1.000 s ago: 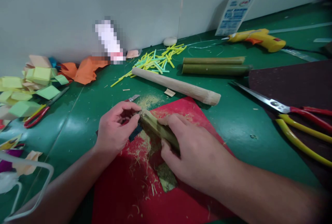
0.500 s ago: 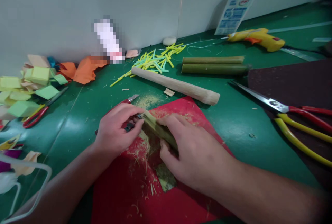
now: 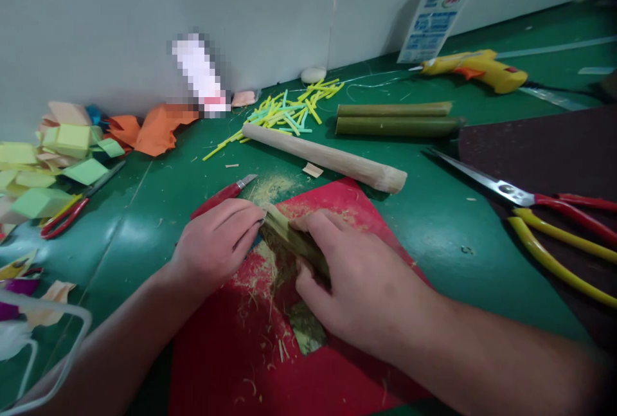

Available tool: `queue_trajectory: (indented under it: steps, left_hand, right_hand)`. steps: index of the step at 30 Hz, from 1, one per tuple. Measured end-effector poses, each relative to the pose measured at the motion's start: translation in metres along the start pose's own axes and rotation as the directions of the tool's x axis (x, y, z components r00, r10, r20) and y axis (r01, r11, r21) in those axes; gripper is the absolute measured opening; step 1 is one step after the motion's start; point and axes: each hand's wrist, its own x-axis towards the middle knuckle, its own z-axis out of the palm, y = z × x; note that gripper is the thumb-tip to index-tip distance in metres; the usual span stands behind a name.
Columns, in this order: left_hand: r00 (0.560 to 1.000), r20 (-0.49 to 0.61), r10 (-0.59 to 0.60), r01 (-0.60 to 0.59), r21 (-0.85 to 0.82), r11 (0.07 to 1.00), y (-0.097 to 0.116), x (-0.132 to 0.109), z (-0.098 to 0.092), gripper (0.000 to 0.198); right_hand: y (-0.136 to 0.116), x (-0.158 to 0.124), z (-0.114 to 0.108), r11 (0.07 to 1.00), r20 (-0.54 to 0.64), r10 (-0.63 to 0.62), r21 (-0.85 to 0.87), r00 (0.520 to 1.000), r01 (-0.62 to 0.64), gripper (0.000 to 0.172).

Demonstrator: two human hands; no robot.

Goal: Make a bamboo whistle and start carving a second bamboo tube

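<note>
My right hand [image 3: 357,281] is wrapped round a short green bamboo stick [image 3: 289,236] and holds it down on a red sheet [image 3: 231,352] strewn with pale shavings. My left hand [image 3: 214,245] is closed at the stick's far end, its fingers curled over a small dark tool that is mostly hidden. A red-handled knife [image 3: 224,194] lies on the green table just beyond my left hand, untouched.
A peeled pale stick [image 3: 328,157] and two green bamboo lengths [image 3: 395,117] lie behind. Scissors [image 3: 530,198] and yellow-handled shears [image 3: 554,255] rest on a dark sheet [image 3: 540,146] at right. A yellow glue gun [image 3: 477,69], cut straws [image 3: 284,110] and folded papers [image 3: 53,159] line the wall.
My left hand has closed in over the stick's end, covering the dark tool that showed before. The red-handled knife behind it is now uncovered. My right hand has hardly moved.
</note>
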Motion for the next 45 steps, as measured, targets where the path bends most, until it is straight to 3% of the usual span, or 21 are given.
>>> queue_trajectory:
  steps: [8, 23, 45]
  left_hand:
    - [0.997, 0.002, 0.083, -0.083, 0.043, 0.996, 0.005, 0.000, -0.003, 0.017]
    - [0.992, -0.059, 0.110, -0.107, 0.062, 0.992, 0.008, 0.003, 0.001, 0.017]
    - [0.985, -0.010, 0.169, -0.166, 0.140, 0.976, 0.012, 0.006, -0.001, 0.017]
  right_hand:
    - [-0.001, 0.001, 0.000, 1.000, 0.041, 0.014, 0.018, 0.999, -0.014, 0.031]
    - [-0.001, -0.001, 0.002, 1.000, 0.029, -0.019, 0.019, 0.999, 0.019, 0.027]
    - [-0.002, -0.003, 0.000, 0.999, 0.050, -0.046, 0.003, 0.998, 0.046, 0.023]
